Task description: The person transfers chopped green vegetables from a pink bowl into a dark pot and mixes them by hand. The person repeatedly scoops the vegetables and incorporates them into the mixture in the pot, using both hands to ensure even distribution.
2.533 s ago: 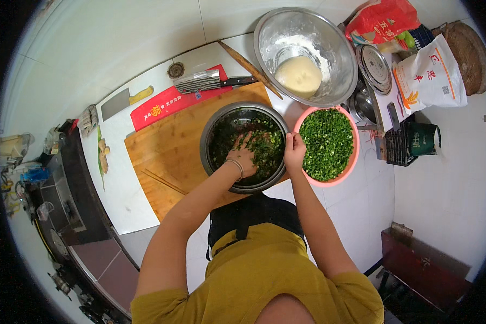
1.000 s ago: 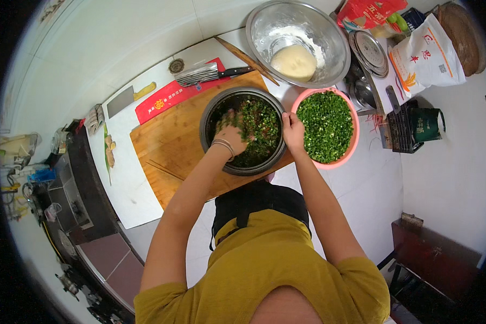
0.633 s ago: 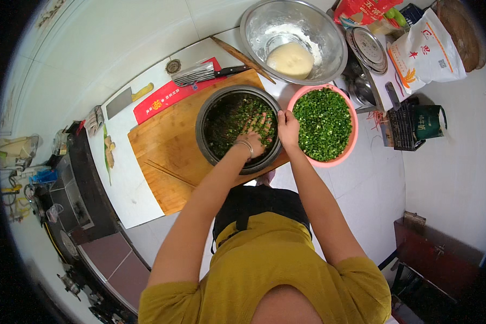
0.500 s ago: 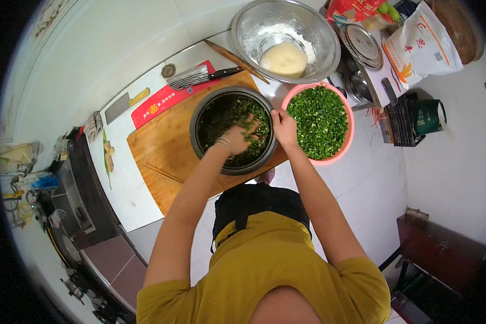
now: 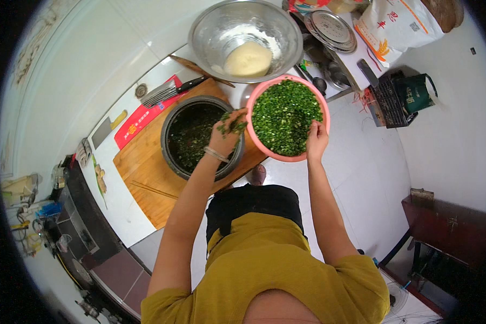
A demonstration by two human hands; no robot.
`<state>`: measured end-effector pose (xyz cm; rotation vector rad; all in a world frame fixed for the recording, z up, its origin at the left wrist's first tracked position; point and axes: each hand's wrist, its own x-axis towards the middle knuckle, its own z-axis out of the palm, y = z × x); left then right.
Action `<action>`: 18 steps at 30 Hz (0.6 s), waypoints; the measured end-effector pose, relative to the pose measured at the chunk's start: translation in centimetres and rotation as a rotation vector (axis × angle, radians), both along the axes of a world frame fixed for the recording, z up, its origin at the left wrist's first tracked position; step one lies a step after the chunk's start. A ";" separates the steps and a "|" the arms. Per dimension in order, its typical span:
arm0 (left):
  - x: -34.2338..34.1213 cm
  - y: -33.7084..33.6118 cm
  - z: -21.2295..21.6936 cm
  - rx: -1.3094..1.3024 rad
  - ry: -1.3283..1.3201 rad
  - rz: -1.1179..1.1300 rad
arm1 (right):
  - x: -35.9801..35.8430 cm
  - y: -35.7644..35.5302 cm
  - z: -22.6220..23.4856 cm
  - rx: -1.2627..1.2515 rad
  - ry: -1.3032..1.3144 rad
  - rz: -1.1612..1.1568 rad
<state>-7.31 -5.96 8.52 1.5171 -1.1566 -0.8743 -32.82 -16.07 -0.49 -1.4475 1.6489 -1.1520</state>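
A pink basin [image 5: 326,110] full of chopped green leaves [image 5: 286,116] is between my two hands. My right hand [image 5: 317,141] grips its right rim, fingertips over the edge. At its left rim, my left hand [image 5: 227,135] has its fingers closed against the basin, with wet green bits stuck to them. That hand passes over the right side of a dark round pot [image 5: 170,162]. Inside the pot lies a dark, wet mixture with green bits [image 5: 191,140]. The pot stands on a wooden cutting board [image 5: 140,162].
Behind stands a steel bowl [image 5: 200,32] with a pale lump of dough [image 5: 248,59]. A black-handled knife [image 5: 191,84] and a cleaver [image 5: 102,132] lie by a red strip [image 5: 137,121]. A wooden stick [image 5: 200,70] lies near the bowl. Chopsticks [image 5: 154,189] rest on the board.
My left hand has come up out of the dark pot to the basin's left rim. My right hand has left the pot's rim for the basin's right rim. The view has shifted rightward.
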 end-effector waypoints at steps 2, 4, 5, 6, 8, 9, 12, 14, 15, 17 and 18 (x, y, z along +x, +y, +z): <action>-3.3 -3.2 -1.3 0.122 0.197 -0.025 | -1.9 -0.9 -0.1 0.096 0.042 -0.048; -6.3 -5.6 -4.6 0.044 -0.015 -0.004 | -2.6 -1.3 -1.8 0.027 0.052 -0.021; -7.4 -6.5 -6.1 0.116 0.128 -0.013 | -2.3 -1.2 -1.8 0.049 0.153 -0.013; -8.9 -6.8 -7.5 0.152 -0.068 0.065 | -2.1 -1.1 -1.5 0.070 0.203 0.055; -10.5 -8.0 -9.6 0.444 -0.292 0.044 | -1.6 -1.0 -2.3 0.116 0.294 0.068; -11.0 -7.8 -13.9 0.364 -0.490 0.101 | -1.0 -0.8 -2.6 0.121 0.298 0.069; -13.5 -8.4 -16.0 0.295 -0.559 0.308 | 0.7 -0.3 -4.1 0.047 0.275 0.020; -13.8 -9.1 -15.3 0.289 -0.330 0.276 | 1.3 -0.7 -4.6 0.093 0.114 0.018; -13.8 -9.4 -14.9 0.273 -0.286 0.266 | 1.5 -0.9 -4.8 0.116 0.033 0.018; -14.2 -10.0 -14.8 0.228 -0.213 0.288 | 1.5 -1.7 -5.7 0.181 -0.137 0.044; -14.2 -10.2 -14.8 0.236 -0.187 0.296 | 1.6 -2.0 -6.2 0.214 -0.222 0.056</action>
